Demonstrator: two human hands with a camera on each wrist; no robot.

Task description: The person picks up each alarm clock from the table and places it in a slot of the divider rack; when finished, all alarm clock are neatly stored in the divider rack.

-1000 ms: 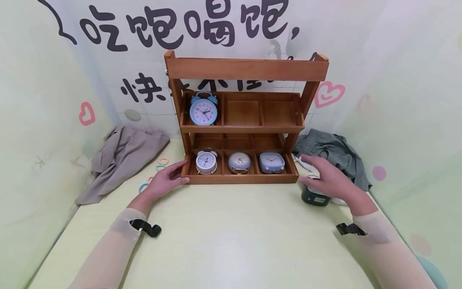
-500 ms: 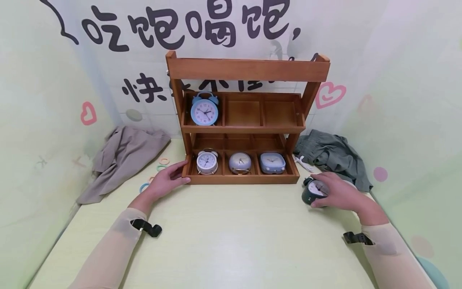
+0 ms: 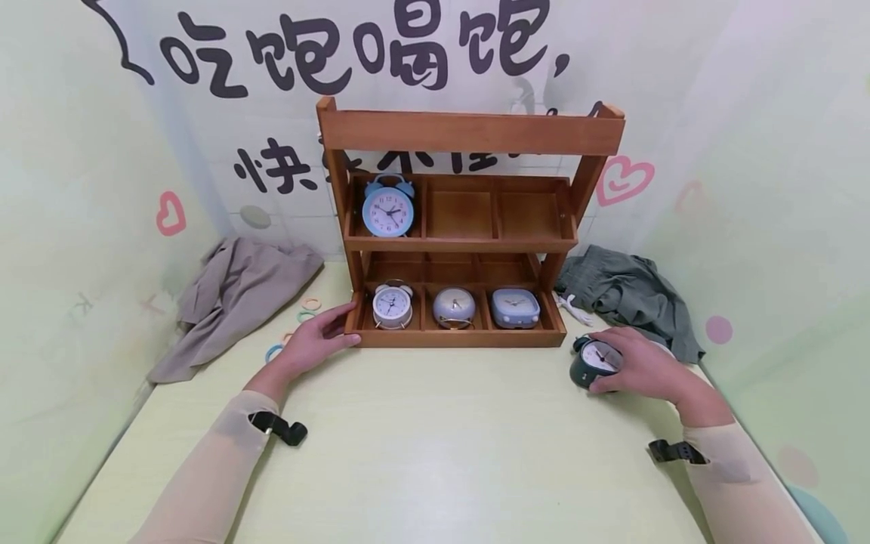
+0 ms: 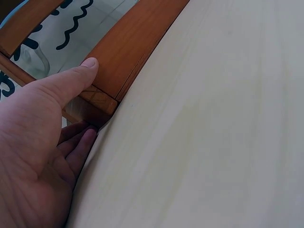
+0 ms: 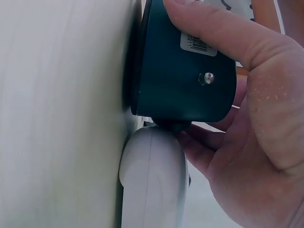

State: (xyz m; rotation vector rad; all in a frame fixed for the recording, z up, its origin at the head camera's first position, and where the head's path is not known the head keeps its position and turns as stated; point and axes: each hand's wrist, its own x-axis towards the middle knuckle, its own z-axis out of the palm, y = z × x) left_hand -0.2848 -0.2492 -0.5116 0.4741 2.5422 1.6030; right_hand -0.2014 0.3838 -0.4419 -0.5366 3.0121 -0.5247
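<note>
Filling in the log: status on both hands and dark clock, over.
Left hand grips shelf at corner. Right hand holds dark clock, outside shelf. White object close beside clock.

A small indoor booth, seemingly arranged for recording, enclosed a pale yellow wood-grain desk [image 3: 435, 453] with pale printed walls [image 3: 285, 227] on three sides. Bold black Chinese lettering [image 3: 416, 49] and a pink heart outline [image 3: 621, 181] decorated the backdrop. A brown two-tier wooden rack [image 3: 469, 132] of small alarm clocks [image 3: 388, 211] and rumpled taupe [image 3: 248, 283] and dark grey-green [image 3: 621, 295] cloths suggested household goods; black wrist-worn devices [image 3: 279, 428] indicated a filming setup.
</note>
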